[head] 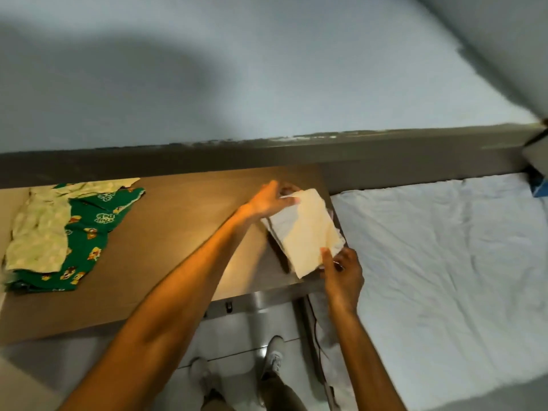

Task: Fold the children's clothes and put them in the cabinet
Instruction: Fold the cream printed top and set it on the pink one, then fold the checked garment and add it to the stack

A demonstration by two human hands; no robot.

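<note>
Fingers round folded cream garment

Glowing warm and orange across the tabletop and the forearms, as if from a lamp close by, while leaving the wall and mattress in a cooler, dimmer grey-blue. Throwing a broad soft shadow over the wall at upper left. Smearing slightly everywhere with motion blur, bending straight lines at the edges, softening the floor below.
</note>
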